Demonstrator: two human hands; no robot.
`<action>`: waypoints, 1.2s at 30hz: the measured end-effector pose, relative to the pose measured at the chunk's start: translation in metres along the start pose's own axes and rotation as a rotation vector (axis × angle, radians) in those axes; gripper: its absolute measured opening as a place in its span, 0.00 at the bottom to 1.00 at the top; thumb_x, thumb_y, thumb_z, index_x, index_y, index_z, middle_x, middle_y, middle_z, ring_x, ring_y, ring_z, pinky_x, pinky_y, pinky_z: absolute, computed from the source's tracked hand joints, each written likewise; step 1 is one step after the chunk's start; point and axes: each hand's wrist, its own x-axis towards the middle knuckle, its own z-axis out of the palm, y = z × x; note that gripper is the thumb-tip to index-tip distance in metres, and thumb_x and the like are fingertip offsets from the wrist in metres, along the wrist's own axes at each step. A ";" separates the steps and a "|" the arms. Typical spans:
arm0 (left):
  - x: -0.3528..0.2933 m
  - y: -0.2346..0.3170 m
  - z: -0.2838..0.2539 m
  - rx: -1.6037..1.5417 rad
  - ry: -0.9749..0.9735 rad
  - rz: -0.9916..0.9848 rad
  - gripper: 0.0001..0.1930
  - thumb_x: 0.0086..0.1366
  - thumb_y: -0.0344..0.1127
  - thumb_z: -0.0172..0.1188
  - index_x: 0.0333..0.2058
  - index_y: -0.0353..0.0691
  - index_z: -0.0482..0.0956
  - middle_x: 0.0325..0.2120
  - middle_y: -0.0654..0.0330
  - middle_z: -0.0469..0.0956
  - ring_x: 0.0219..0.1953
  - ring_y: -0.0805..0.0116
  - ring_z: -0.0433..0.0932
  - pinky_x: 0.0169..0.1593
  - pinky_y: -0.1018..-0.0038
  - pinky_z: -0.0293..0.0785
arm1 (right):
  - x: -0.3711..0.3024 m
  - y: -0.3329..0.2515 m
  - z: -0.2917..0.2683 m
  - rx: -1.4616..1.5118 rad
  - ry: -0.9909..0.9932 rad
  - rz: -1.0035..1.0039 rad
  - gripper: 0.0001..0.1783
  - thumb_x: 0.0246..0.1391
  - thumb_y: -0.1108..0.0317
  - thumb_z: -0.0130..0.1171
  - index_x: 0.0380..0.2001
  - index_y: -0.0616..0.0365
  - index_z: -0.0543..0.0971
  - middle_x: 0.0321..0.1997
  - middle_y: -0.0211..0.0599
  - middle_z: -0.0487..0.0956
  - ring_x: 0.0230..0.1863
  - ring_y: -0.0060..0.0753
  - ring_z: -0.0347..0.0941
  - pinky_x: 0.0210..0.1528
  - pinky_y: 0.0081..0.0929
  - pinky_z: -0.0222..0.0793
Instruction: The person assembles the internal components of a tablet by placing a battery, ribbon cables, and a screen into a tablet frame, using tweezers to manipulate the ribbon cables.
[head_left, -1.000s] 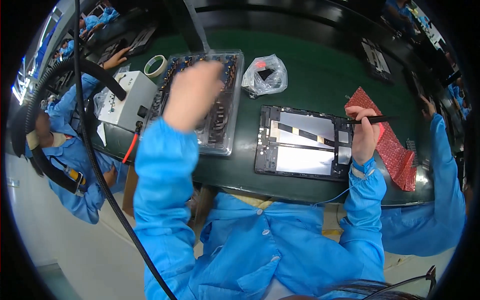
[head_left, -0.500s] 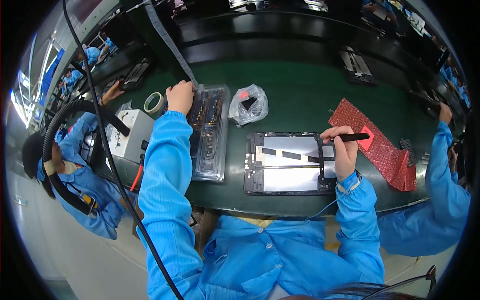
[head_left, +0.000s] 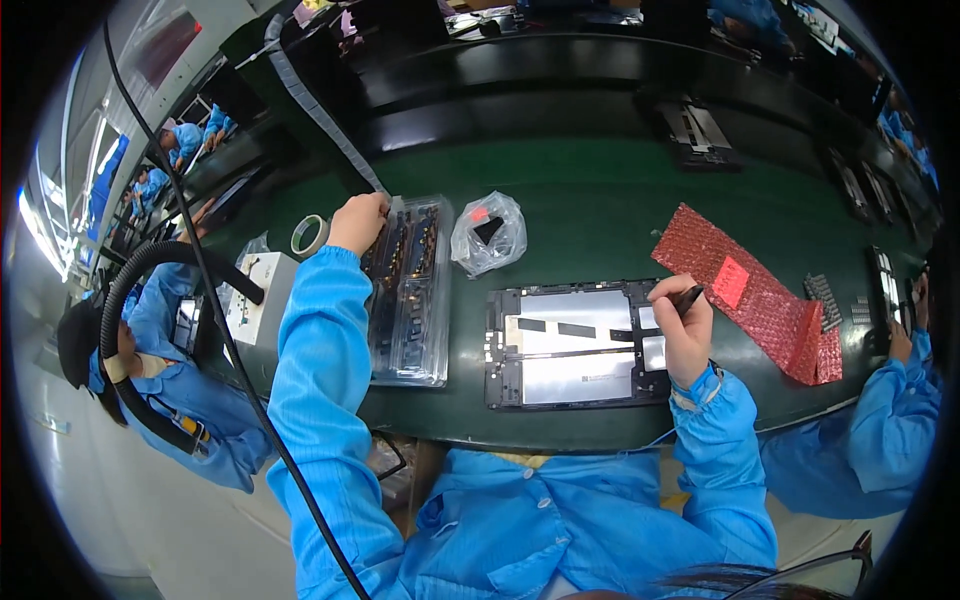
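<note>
My left hand [head_left: 358,224] reaches to the far left corner of a clear plastic tray [head_left: 441,300] that holds rows of small dark flex parts [head_left: 412,240]. Its fingers are bent closed at the tray's edge, and whatever is between them is hidden. On the right, my right hand [head_left: 686,328] grips black tweezers [head_left: 688,298], seen almost end-on. That hand is over the right side of an opened tablet [head_left: 577,380], which lies flat before me with silver panels, a dark frame and black strips across its middle.
A red bubble-wrap sheet [head_left: 775,338] lies right of the tablet, beside small dark parts [head_left: 822,300]. A clear bag [head_left: 488,236], a tape roll [head_left: 310,235] and a white box with a black hose [head_left: 262,312] are around the tray. Co-workers sit on both sides.
The tweezers in my right hand have turned from pointing right to nearly end-on. My left hand stays at the tray's far corner. At right, the co-worker's arm has come down to a device.
</note>
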 end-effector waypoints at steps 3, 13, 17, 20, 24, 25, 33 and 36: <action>0.002 -0.010 0.008 -0.023 0.083 0.083 0.07 0.49 0.27 0.57 0.30 0.38 0.75 0.29 0.53 0.77 0.36 0.53 0.75 0.40 0.63 0.71 | 0.001 0.003 0.000 0.047 -0.015 0.087 0.04 0.54 0.74 0.46 0.30 0.60 0.71 0.22 0.22 0.65 0.24 0.11 0.57 0.27 0.12 0.52; -0.034 0.004 -0.057 -0.058 0.320 -0.047 0.08 0.48 0.27 0.53 0.30 0.34 0.74 0.28 0.47 0.75 0.34 0.50 0.74 0.39 0.62 0.71 | -0.003 0.006 0.002 0.106 -0.030 0.164 0.08 0.58 0.69 0.44 0.30 0.60 0.72 0.22 0.25 0.68 0.25 0.12 0.60 0.28 0.13 0.55; -0.093 0.074 -0.115 -0.104 0.624 0.068 0.06 0.51 0.22 0.54 0.30 0.32 0.71 0.27 0.50 0.71 0.32 0.52 0.71 0.36 0.65 0.68 | 0.000 0.008 0.008 0.072 0.049 0.079 0.08 0.58 0.70 0.45 0.29 0.60 0.71 0.23 0.26 0.69 0.27 0.14 0.63 0.29 0.14 0.57; -0.120 0.131 -0.119 -0.149 0.729 0.230 0.07 0.50 0.21 0.56 0.29 0.34 0.71 0.30 0.53 0.72 0.35 0.54 0.71 0.40 0.66 0.68 | -0.001 0.007 0.003 0.178 -0.025 0.208 0.07 0.56 0.71 0.46 0.30 0.61 0.73 0.23 0.26 0.70 0.28 0.15 0.64 0.32 0.14 0.59; -0.143 0.191 -0.083 -0.363 0.570 0.494 0.11 0.46 0.20 0.59 0.31 0.36 0.74 0.30 0.54 0.74 0.32 0.57 0.74 0.36 0.68 0.71 | -0.003 0.004 0.005 0.143 -0.326 0.359 0.10 0.55 0.71 0.47 0.34 0.63 0.77 0.23 0.26 0.72 0.28 0.15 0.65 0.33 0.15 0.60; -0.140 0.204 -0.071 -0.440 0.520 0.573 0.12 0.44 0.19 0.59 0.31 0.36 0.74 0.29 0.55 0.74 0.32 0.56 0.73 0.36 0.68 0.71 | -0.003 0.004 0.006 0.179 -0.363 0.386 0.12 0.55 0.70 0.46 0.36 0.63 0.77 0.22 0.25 0.71 0.27 0.15 0.64 0.32 0.15 0.59; -0.134 0.242 -0.004 -0.510 0.552 0.859 0.13 0.42 0.29 0.62 0.30 0.36 0.75 0.28 0.58 0.74 0.29 0.62 0.75 0.30 0.70 0.73 | -0.001 0.009 0.009 0.241 -0.152 0.588 0.12 0.55 0.67 0.50 0.37 0.65 0.77 0.25 0.28 0.75 0.29 0.16 0.71 0.33 0.14 0.66; -0.134 0.242 -0.002 -0.747 0.476 0.789 0.13 0.44 0.29 0.63 0.31 0.37 0.76 0.29 0.59 0.74 0.30 0.62 0.75 0.31 0.71 0.73 | -0.002 0.008 0.012 0.246 -0.109 0.583 0.10 0.53 0.71 0.52 0.37 0.65 0.77 0.27 0.29 0.76 0.30 0.16 0.71 0.34 0.14 0.67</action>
